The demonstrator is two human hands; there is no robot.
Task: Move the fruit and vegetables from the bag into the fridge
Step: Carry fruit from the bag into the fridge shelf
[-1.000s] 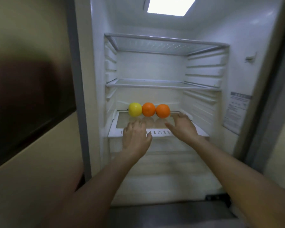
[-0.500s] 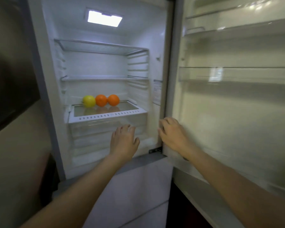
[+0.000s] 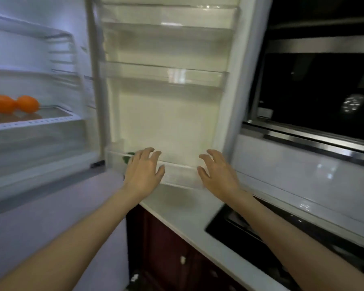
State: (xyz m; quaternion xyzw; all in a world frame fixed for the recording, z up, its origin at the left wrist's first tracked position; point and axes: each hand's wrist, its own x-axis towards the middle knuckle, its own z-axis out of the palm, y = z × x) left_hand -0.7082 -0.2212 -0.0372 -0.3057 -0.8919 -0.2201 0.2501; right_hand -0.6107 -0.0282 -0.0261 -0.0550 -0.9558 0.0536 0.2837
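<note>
Your left hand and right hand both hover in front of the lowest bin of the open fridge door, fingers spread and loosely bent, holding nothing. Something green sits in that bin just beside your left fingers (too blurred to identify). Two oranges rest side by side on the glass shelf inside the fridge, far left. White counter and black cooktop lie below your right arm.
</note>
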